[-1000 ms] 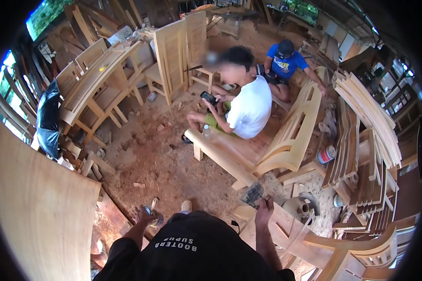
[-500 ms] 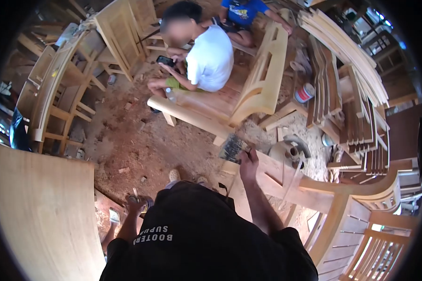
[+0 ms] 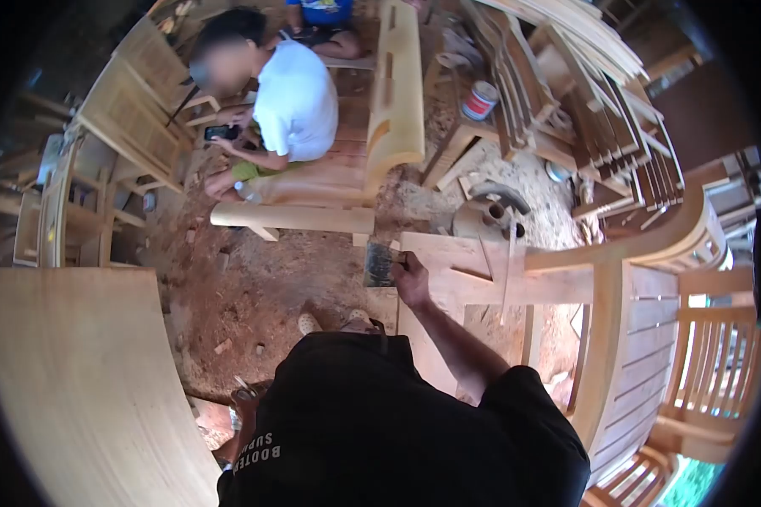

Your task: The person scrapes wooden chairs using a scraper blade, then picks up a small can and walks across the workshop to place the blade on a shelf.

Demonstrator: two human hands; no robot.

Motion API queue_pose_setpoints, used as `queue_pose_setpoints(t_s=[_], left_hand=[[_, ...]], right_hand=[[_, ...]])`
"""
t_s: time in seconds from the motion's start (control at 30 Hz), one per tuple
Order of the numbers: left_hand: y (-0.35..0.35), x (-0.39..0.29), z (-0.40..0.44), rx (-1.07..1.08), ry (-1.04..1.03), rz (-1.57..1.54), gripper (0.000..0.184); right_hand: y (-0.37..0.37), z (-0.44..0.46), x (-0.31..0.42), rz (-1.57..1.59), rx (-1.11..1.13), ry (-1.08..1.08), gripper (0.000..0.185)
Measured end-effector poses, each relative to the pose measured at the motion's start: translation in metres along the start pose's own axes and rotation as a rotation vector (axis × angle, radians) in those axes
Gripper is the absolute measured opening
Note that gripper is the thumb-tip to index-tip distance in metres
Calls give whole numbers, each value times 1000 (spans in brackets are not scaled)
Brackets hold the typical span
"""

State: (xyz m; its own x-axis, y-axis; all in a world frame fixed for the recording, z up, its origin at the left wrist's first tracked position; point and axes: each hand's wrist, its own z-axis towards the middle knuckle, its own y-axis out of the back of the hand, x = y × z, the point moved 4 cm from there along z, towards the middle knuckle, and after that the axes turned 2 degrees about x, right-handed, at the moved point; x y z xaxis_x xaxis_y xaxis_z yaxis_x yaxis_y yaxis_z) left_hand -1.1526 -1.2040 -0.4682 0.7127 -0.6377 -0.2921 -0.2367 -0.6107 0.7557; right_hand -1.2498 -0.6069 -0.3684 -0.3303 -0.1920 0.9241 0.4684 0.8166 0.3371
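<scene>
My right hand (image 3: 412,280) is closed around a wide, flat brush (image 3: 381,264) with dark, streaky bristles. The brush hangs over the near-left edge of a pale wooden board (image 3: 435,249). Low on the left, beside my black shirt, my left hand (image 3: 246,404) is partly hidden and looks curled round something. A small pale tip shows above its fingers, too small to name.
A person (image 3: 296,106) in a white shirt sits on a wooden bench (image 3: 292,218) with a phone; another in blue sits behind. A wooden panel (image 3: 76,372) stands left, a slatted chair (image 3: 638,355) right. A paint can (image 3: 480,100) and stacked wooden parts (image 3: 604,110) are at back right.
My view has turned to the right, so the bench and people appear farther left. My right hand has moved slightly left and the brush is now more upright. My left hand is lower and more hidden.
</scene>
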Motion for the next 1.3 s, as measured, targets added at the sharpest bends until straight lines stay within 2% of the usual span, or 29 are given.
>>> queue_pose_setpoints(t_s=[0.07,0.17,0.27,0.37,0.4,0.43,0.5,0.6,0.67,0.73,0.77,0.83,0.87,0.93,1.03,1.07,1.1,1.13,1.17,1.2,1.23,1.3], left_hand=[[3,5,7,-4,3,47,128],[7,7,17,-7,7,99,128],[12,2,23,-6,1,136,129],[13,-2,29,-1,-6,167,129],[13,-4,32,-2,-9,176,129],[13,-7,32,-1,-14,181,129],[13,-11,37,0,-19,190,129],[14,-19,39,-9,-30,206,130],[14,-22,41,-9,-37,219,130],[14,-27,43,-13,-46,234,130],[15,-29,44,-13,-51,242,131],[15,-32,46,-17,-65,260,131],[16,-33,47,-17,-69,270,131],[16,-36,47,-25,-81,288,131],[15,-43,50,-37,-91,300,132],[15,-44,51,-46,-95,307,132],[17,-47,53,-60,-110,320,132],[17,-46,59,-75,-124,337,132],[16,-45,65,-100,-151,360,133],[18,-49,59,-130,-223,432,125],[24,-56,55,-112,-216,398,121],[46,-119,-10,8,-178,264,114]], right_hand=[[0,-7,-13,-23,4,4,26],[3,-14,-34,91,-1,-104,24],[-2,-5,-110,550,-5,-369,19],[26,-4,-144,560,-10,-343,17],[38,-2,-152,665,-32,-272,13],[47,4,-175,717,-64,-357,13],[83,1,-158,805,-123,-425,14],[146,12,-144,825,-234,-35,13],[192,16,-97,555,-342,245,17],[237,1,5,213,-510,365,24],[254,-7,43,118,-611,356,27],[268,-28,121,183,-753,600,23],[266,-41,159,92,-828,634,21],[264,-62,177,-212,-933,676,18],[225,-64,123,-555,-899,755,14],[202,-59,80,-477,-833,680,13],[170,-54,21,-459,-798,468,17],[143,-49,-38,-603,-771,421,22],[120,-48,-101,-646,-641,271,26],[112,-50,-140,-536,-655,153,28],[111,-48,-135,-542,-701,219,28],[113,-45,-133,-600,-665,142,28]])
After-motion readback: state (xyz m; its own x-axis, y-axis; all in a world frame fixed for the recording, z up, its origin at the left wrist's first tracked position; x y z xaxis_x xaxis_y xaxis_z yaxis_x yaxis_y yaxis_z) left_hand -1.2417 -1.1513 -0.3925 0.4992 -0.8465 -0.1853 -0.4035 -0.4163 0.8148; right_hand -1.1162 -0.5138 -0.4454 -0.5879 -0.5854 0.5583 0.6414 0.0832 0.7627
